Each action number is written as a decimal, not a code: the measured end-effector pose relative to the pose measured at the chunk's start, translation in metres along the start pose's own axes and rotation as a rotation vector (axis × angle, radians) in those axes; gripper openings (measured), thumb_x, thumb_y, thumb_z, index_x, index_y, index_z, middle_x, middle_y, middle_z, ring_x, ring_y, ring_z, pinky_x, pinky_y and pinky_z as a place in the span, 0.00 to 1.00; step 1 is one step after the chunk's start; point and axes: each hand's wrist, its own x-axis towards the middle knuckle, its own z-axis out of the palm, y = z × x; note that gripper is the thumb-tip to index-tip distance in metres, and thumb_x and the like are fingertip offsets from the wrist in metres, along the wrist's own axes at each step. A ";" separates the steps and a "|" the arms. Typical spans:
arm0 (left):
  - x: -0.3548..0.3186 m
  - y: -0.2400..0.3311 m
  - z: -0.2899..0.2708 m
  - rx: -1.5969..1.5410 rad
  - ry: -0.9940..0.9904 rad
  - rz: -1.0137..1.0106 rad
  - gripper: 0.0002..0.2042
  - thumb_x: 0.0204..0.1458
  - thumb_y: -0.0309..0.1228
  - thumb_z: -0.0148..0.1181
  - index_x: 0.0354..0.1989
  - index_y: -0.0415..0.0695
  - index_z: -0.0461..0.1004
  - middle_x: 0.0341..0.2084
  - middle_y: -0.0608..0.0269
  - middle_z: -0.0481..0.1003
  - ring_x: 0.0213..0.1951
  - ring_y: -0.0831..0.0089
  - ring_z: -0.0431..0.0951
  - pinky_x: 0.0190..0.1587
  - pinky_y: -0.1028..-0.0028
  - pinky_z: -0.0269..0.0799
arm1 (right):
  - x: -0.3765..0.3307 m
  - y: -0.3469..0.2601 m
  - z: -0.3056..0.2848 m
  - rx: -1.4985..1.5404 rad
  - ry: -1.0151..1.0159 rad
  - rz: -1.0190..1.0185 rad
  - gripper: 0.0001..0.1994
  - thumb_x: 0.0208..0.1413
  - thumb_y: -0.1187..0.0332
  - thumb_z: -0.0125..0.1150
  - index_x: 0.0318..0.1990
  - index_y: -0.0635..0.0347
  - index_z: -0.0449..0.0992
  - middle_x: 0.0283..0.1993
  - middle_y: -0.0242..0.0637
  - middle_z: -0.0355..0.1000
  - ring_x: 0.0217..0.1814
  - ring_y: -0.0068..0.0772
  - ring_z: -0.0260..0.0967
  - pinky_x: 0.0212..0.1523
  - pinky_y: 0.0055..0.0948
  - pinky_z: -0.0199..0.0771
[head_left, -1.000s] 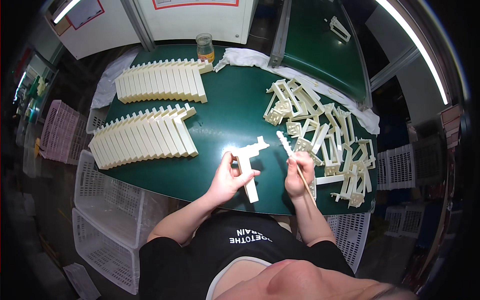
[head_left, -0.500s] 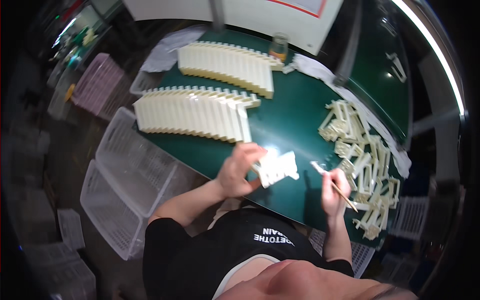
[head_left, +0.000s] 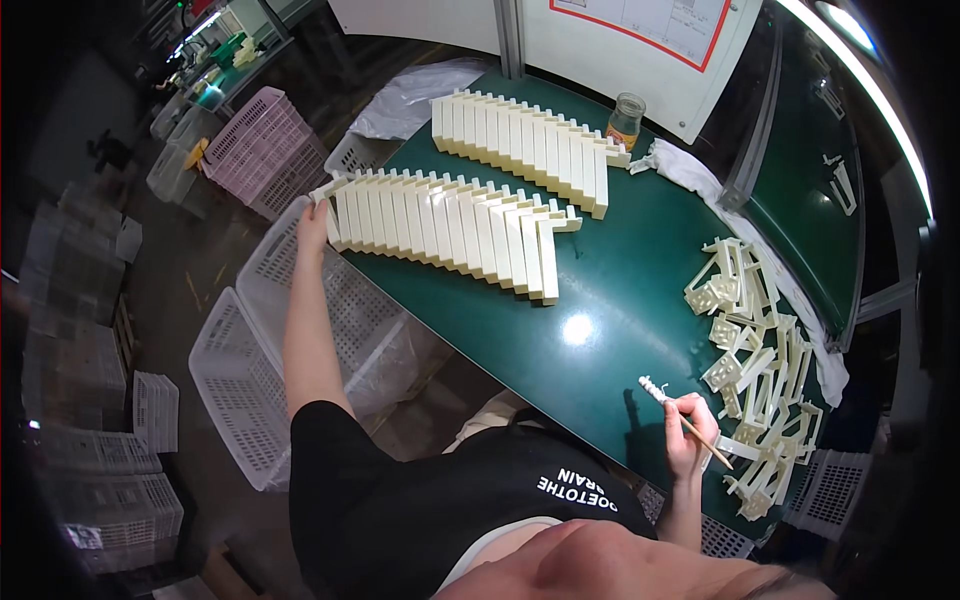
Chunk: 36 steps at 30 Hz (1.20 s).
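My left hand [head_left: 312, 228] reaches out to the left end of the nearer row, its fingers closed on a cream plastic part [head_left: 335, 205] that stands against the other pieces. This nearer row of cream plastic parts [head_left: 440, 225] has its pieces upright, side by side along the table edge. Over the right side of the green table [head_left: 500, 345], my right hand [head_left: 688, 432] grips a thin wooden stick [head_left: 708, 445] whose tip is wrapped in white material. To the right of that hand lies a loose heap of cream plastic parts [head_left: 760, 375].
A second row of cream parts [head_left: 520, 150] stands farther back, with a glass jar [head_left: 625, 118] by its right end. White cloth [head_left: 690, 170] runs along the table's far right edge. Clear plastic crates [head_left: 235, 390] and a pink crate [head_left: 265, 150] are to the left.
My left hand has moved from over the table's front to the left end of the nearer row with the cream part. My right hand still grips the stick. The view has shifted.
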 end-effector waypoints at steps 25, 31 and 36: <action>-0.430 0.183 0.153 -1.215 -1.680 -1.437 0.22 0.65 0.46 0.32 0.65 0.54 0.53 0.53 0.50 0.67 0.41 0.64 0.74 0.39 0.67 0.76 | -0.029 0.035 0.049 0.811 0.368 0.210 0.15 0.65 0.65 0.45 0.30 0.67 0.72 0.31 0.43 0.70 0.28 0.26 0.68 0.30 0.21 0.69; -0.434 0.174 0.155 -1.185 -1.707 -1.417 0.21 0.65 0.48 0.32 0.58 0.50 0.59 0.48 0.53 0.68 0.40 0.65 0.74 0.37 0.68 0.76 | -0.014 0.027 0.065 0.458 0.195 0.078 0.12 0.63 0.71 0.49 0.28 0.67 0.72 0.30 0.39 0.71 0.27 0.24 0.66 0.29 0.21 0.68; -0.437 0.174 0.148 -1.167 -1.693 -1.436 0.20 0.64 0.48 0.32 0.54 0.49 0.61 0.45 0.54 0.69 0.37 0.66 0.74 0.34 0.68 0.77 | -0.014 0.026 0.066 0.494 0.132 0.163 0.12 0.62 0.73 0.50 0.26 0.68 0.73 0.27 0.37 0.71 0.27 0.25 0.69 0.29 0.21 0.69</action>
